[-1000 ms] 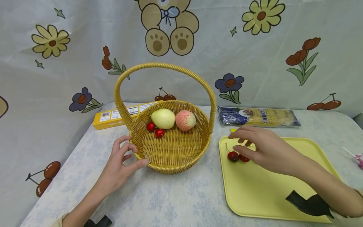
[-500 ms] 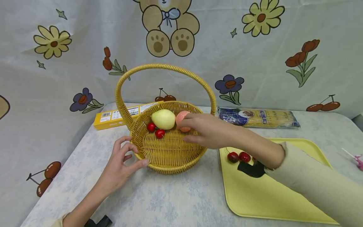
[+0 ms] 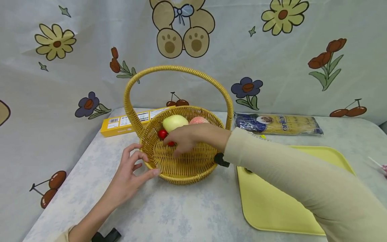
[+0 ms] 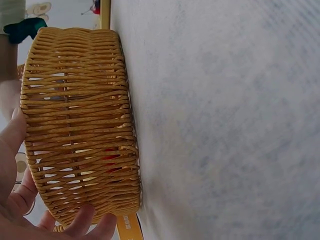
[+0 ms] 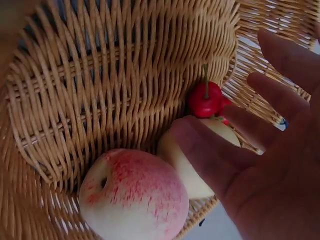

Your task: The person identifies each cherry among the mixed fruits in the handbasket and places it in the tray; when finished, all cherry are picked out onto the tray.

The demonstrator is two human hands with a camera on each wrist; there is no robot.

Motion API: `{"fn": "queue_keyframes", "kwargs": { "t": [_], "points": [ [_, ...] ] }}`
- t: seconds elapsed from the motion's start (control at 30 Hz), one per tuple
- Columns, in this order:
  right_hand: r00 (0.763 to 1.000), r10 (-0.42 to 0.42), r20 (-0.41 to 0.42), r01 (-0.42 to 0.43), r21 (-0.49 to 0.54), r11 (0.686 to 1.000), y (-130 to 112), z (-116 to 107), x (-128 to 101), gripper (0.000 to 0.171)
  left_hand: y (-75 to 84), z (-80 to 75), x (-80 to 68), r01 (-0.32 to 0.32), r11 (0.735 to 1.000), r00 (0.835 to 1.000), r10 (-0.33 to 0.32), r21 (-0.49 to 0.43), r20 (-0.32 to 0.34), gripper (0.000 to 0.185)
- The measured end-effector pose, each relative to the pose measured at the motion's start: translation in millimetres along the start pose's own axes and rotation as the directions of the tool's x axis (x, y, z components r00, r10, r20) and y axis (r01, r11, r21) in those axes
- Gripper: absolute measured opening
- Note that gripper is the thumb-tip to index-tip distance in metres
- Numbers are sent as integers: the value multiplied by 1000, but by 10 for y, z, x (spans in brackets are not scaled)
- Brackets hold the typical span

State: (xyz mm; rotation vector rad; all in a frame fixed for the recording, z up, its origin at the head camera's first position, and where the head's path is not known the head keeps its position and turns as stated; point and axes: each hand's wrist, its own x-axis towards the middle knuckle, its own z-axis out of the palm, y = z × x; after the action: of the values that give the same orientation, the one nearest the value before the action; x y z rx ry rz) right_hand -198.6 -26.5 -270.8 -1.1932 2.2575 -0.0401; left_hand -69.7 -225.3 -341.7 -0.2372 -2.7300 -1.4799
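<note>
**Two hands at a woven fruit basket**

In the middle of the table stands a round wicker basket [image 3: 184, 164], woven from golden-yellow strands in tight ribbed rows, with a tall arched handle wrapped in the same cord. Inside it, toward the far wall, lie a smooth pale-green pear-shaped fruit [image 3: 174, 122], a rounded peach [image 3: 198, 120] with pink mottling on cream skin, and glossy red cherries [image 3: 162, 134], one with a thin stem.

The right hand [image 3: 188, 137] reaches into the basket from the right, palm down, its fingers spread and gently bent over the woven floor just in front of the cherries. The wrist view shows the fingers apart, close before the pear and cherries, gripping nothing. A cream long sleeve covers the forearm, which crosses above the basket's right rim.

The left hand [image 3: 130, 173] rests against the basket's near-left outer wall, thumb laid along the weave and fingers loosely curved beside the rim, steadying rather than clasping.

Right of the basket lies a smooth, pale-yellow plastic tray [image 3: 272, 201] with rounded corners. Behind the basket to the left lies a long yellow cardboard box [image 3: 121, 122]; behind it to the right, a crinkly blue-and-yellow packet [image 3: 276, 123]. The table [image 3: 193, 215] wears a mottled pale-grey cloth, and a backdrop printed with flowers and a bear hangs behind the basket.
</note>
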Motion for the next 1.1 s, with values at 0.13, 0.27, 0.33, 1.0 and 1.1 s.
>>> {"fn": "queue_keyframes", "kwargs": {
  "t": [0.13,0.27,0.33,1.0,1.1],
  "points": [
    [997,53,52,-54,4,999,-11,-12,128,59,-5,-3,3,2,1000,1000,-2,-4,-2,36],
    [995,64,77,-66,25,998,-4,-6,198,60,-9,0,7,1,1000,1000,-1,-9,-1,35],
    [995,66,81,-68,23,997,1,-2,215,59,-9,2,8,1,1000,1000,-1,-12,1,35],
    [994,-69,-88,71,18,997,48,-68,-7,39,-2,-10,6,-7,1000,1000,7,-3,-3,35],
    [985,-121,-124,127,42,991,54,-63,-141,34,-9,1,-3,1,1000,1000,-1,1,-8,35]
  ]
}}
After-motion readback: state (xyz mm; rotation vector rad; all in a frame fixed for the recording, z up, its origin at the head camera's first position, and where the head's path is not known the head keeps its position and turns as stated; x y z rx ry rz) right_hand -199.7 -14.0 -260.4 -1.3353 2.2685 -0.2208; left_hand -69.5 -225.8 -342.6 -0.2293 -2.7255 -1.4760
